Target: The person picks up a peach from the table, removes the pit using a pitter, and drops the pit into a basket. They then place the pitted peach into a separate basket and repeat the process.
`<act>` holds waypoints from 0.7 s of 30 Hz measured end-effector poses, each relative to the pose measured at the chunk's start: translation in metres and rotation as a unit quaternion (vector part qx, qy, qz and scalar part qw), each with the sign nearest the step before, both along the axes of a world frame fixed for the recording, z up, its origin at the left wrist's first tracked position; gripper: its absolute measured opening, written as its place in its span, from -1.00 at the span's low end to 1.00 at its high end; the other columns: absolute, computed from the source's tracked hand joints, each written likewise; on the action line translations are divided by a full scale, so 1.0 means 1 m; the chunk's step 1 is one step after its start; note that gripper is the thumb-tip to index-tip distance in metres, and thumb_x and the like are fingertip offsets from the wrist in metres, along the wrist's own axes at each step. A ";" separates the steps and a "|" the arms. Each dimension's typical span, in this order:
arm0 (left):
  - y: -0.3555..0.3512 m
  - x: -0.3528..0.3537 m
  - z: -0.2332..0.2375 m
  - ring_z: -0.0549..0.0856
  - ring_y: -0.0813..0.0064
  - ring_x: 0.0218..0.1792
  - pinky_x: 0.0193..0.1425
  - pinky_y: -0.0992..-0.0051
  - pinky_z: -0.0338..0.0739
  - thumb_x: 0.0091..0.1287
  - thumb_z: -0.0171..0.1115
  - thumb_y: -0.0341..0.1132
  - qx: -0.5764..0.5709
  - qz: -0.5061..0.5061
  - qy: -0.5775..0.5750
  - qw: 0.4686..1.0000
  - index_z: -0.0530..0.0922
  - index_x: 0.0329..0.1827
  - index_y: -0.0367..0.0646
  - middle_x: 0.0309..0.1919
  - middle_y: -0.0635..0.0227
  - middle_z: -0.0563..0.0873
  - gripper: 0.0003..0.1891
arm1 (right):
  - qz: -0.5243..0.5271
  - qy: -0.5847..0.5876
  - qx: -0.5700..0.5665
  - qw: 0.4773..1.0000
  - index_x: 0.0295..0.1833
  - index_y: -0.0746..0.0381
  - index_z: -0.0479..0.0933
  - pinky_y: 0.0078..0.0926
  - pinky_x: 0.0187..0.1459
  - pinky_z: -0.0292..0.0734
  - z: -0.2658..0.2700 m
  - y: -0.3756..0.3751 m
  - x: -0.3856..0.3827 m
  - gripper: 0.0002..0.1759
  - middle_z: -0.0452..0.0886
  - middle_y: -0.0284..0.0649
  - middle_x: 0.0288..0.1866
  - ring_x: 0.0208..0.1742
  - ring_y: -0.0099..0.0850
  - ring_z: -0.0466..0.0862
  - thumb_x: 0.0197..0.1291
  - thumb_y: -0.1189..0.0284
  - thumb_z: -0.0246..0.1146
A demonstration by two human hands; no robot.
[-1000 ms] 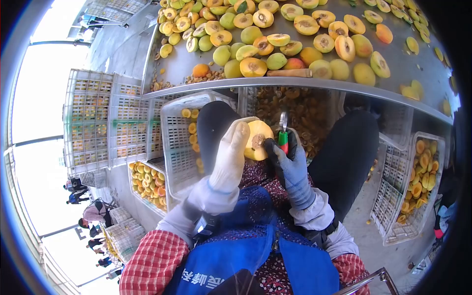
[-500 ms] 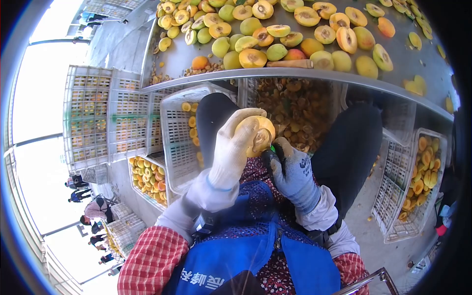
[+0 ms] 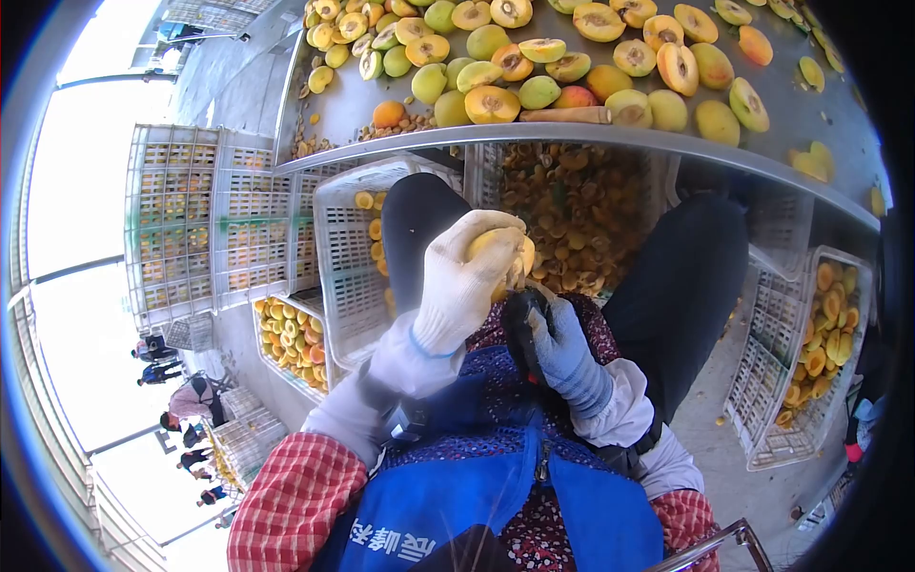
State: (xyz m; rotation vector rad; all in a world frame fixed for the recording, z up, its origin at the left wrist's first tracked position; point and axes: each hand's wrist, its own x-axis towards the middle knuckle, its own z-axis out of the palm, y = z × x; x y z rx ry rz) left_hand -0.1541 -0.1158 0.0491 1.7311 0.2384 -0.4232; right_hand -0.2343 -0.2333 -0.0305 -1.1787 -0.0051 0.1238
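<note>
My left hand (image 3: 464,276), in a white knit glove, is closed around a yellow apricot (image 3: 491,245), its cut side turned toward my other hand. My right hand (image 3: 569,357) wears a grey-blue glove and grips a black-handled tool (image 3: 521,334). The tool's upper end is close to the fruit; its working tip is too hidden and blurred to make out. Both hands are over my lap, between my knees. Below the table edge, a crate holding many cut fruit pieces (image 3: 572,205) lies just beyond them.
A metal table (image 3: 348,105) carries many whole and halved apricots, loose pits and a wooden handle (image 3: 565,114) at its edge. White plastic crates stand left (image 3: 334,286) and right (image 3: 753,400), several with fruit. Other people (image 3: 195,400) are far left.
My left hand has rotated the apricot, so its cut face shows less. My right hand has tilted, with more of the black handle now visible. The view has shifted slightly.
</note>
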 end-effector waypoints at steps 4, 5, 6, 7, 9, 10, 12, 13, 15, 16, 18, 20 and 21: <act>-0.002 0.001 -0.009 0.66 0.58 -0.21 -0.09 0.58 0.56 0.36 0.20 -0.36 -0.044 0.038 -0.017 0.998 0.60 -0.02 -0.39 -0.20 0.29 0.71 -0.74 | 0.031 -0.028 -0.024 0.999 0.27 0.39 0.35 -0.53 -0.15 0.54 -0.007 -0.009 0.005 -0.59 0.60 -0.25 -0.19 -0.25 -0.51 0.59 0.45 0.35 0.08; -0.005 0.000 -0.013 0.66 0.56 -0.19 -0.06 0.57 0.56 0.36 0.19 -0.37 -0.064 0.063 -0.029 0.996 0.59 0.00 -0.39 -0.17 0.28 0.70 -0.74 | 0.035 -0.039 -0.029 0.998 0.36 0.38 0.30 -0.54 -0.06 0.57 -0.008 -0.010 0.006 -0.54 0.61 -0.23 -0.12 -0.18 -0.50 0.62 0.48 0.35 0.05; -0.009 -0.001 -0.017 0.66 0.54 -0.14 -0.01 0.55 0.56 0.35 0.19 -0.39 -0.100 0.081 -0.065 0.990 0.57 0.06 -0.38 -0.12 0.27 0.70 -0.71 | 0.012 0.008 0.056 0.998 0.35 0.37 0.32 -0.52 -0.05 0.58 -0.010 -0.009 0.007 -0.53 0.61 -0.23 -0.09 -0.16 -0.48 0.63 0.46 0.35 0.10; -0.013 -0.001 -0.019 0.66 0.52 -0.09 0.03 0.54 0.55 0.34 0.19 -0.41 -0.134 0.099 -0.103 0.981 0.54 0.12 -0.38 -0.07 0.26 0.69 -0.68 | -0.010 0.054 0.142 0.988 0.35 0.36 0.33 -0.51 -0.04 0.59 -0.015 -0.006 0.009 -0.52 0.62 -0.23 -0.07 -0.15 -0.47 0.65 0.43 0.36 0.15; -0.015 -0.007 -0.022 0.64 0.47 0.02 0.13 0.51 0.53 0.33 0.19 -0.44 -0.153 0.089 -0.149 0.973 0.48 0.22 -0.37 0.03 0.23 0.66 -0.60 | -0.046 0.132 0.243 0.960 0.34 0.35 0.35 -0.49 -0.02 0.60 -0.015 -0.004 0.015 -0.47 0.62 -0.23 -0.04 -0.12 -0.45 0.66 0.37 0.34 0.25; -0.016 -0.014 -0.023 0.62 0.45 0.07 0.17 0.49 0.51 0.33 0.20 -0.44 -0.139 0.062 -0.157 0.976 0.44 0.27 -0.37 0.07 0.22 0.65 -0.56 | -0.061 0.164 0.257 0.951 0.34 0.35 0.36 -0.48 -0.01 0.61 -0.013 -0.004 0.023 -0.43 0.62 -0.23 -0.03 -0.11 -0.44 0.67 0.32 0.31 0.31; 0.000 -0.014 -0.012 0.58 0.41 0.20 0.27 0.46 0.48 0.29 0.25 -0.45 -0.001 -0.066 -0.088 0.994 0.34 0.38 -0.38 0.20 0.15 0.59 -0.42 | -0.041 0.172 0.238 0.955 0.32 0.32 0.38 -0.50 -0.02 0.60 0.003 -0.018 0.034 -0.40 0.63 -0.23 -0.03 -0.11 -0.46 0.67 0.24 0.34 0.38; 0.007 -0.011 -0.011 0.61 0.40 0.14 0.22 0.49 0.53 0.27 0.25 -0.47 -0.116 -0.044 -0.081 0.989 0.37 0.34 -0.36 0.13 0.15 0.61 -0.45 | -0.009 0.143 0.207 0.968 0.31 0.30 0.40 -0.53 -0.04 0.58 0.015 -0.029 0.039 -0.42 0.64 -0.23 -0.04 -0.12 -0.48 0.66 0.20 0.39 0.38; 0.030 0.004 0.018 0.64 0.45 0.05 0.13 0.52 0.58 0.26 0.24 -0.50 -0.171 -0.099 0.087 0.976 0.40 0.29 -0.33 0.02 0.20 0.62 -0.50 | 0.066 0.066 0.110 0.990 0.25 0.26 0.44 -0.57 -0.25 0.57 0.021 -0.042 0.043 -0.51 0.65 -0.22 -0.16 -0.26 -0.55 0.64 0.22 0.45 0.33; 0.032 0.009 0.017 0.64 0.52 0.00 0.01 0.56 0.61 0.28 0.27 -0.46 -0.096 -0.126 0.137 0.978 0.43 0.24 -0.29 -0.07 0.27 0.62 -0.55 | 0.075 -0.117 -0.114 0.984 0.23 0.27 0.46 -0.43 -0.15 0.59 0.020 -0.047 0.051 -0.49 0.67 -0.16 -0.13 -0.15 -0.46 0.68 0.16 0.45 0.37; 0.033 0.009 0.012 0.65 0.55 -0.03 -0.03 0.56 0.59 0.32 0.28 -0.33 -0.083 -0.124 0.142 0.979 0.46 0.23 -0.29 -0.07 0.29 0.65 -0.56 | 0.016 -0.101 -0.151 0.983 0.22 0.27 0.46 -0.36 -0.12 0.58 0.025 -0.035 0.048 -0.47 0.67 -0.12 -0.12 -0.13 -0.36 0.70 0.14 0.41 0.40; 0.032 0.007 0.000 0.66 0.55 -0.06 -0.02 0.56 0.59 0.34 0.26 -0.25 -0.135 -0.067 0.071 0.986 0.48 0.22 -0.29 -0.07 0.29 0.67 -0.55 | -0.004 -0.089 -0.191 0.978 0.20 0.26 0.46 -0.30 -0.12 0.59 0.030 -0.029 0.043 -0.49 0.67 -0.06 -0.12 -0.13 -0.23 0.71 0.15 0.39 0.40; 0.032 0.003 -0.004 0.67 0.54 -0.06 -0.01 0.55 0.59 0.34 0.25 -0.22 -0.153 -0.034 0.044 0.987 0.49 0.22 -0.30 -0.06 0.28 0.68 -0.55 | 0.008 -0.084 -0.211 0.974 0.18 0.25 0.46 -0.28 -0.15 0.59 0.034 -0.028 0.037 -0.52 0.66 -0.03 -0.13 -0.14 -0.15 0.71 0.16 0.38 0.38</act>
